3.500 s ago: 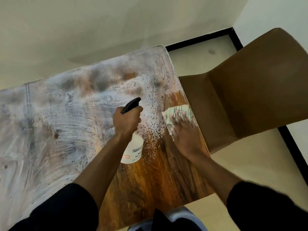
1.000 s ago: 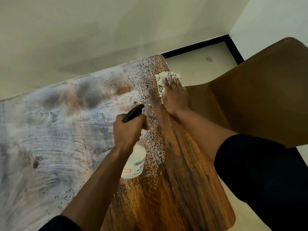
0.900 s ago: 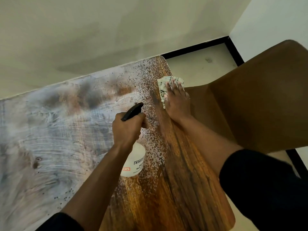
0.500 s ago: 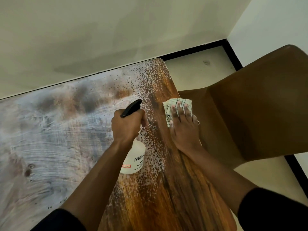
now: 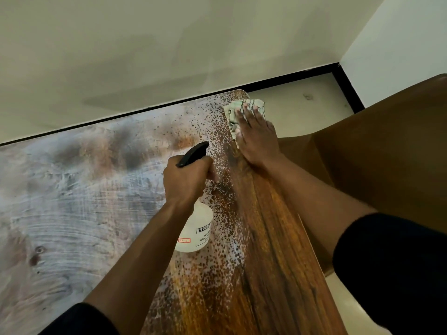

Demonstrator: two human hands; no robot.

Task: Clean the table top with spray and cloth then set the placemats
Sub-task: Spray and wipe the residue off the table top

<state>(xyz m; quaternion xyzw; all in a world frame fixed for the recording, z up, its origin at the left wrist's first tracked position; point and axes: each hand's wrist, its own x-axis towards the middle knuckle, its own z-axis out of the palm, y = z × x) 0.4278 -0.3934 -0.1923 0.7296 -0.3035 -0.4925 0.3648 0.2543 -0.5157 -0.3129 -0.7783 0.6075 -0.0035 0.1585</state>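
1. The spray bottle (image 5: 194,228) is white with a black trigger head. Its label shows the letters "KISSA", the rest of the word is cut off by the curve; smaller lines under it and a small red-framed sticker are too blurred to read.
2. The left hand (image 5: 187,180) grips the bottle's neck with curled fingers. The bottle stands on the table top (image 5: 266,262); its nozzle points to the far right corner.
3. The right hand (image 5: 257,136) presses flat, fingers straight, on the cloth (image 5: 232,114) at the table's far right corner.
4. The cloth is crumpled, pale with green stripes, and partly hangs over the edge.
5. White film covers the left part of the table; the right strip shows bare wood grain.
6. A brown chair (image 5: 387,146) stands just beside the right edge.
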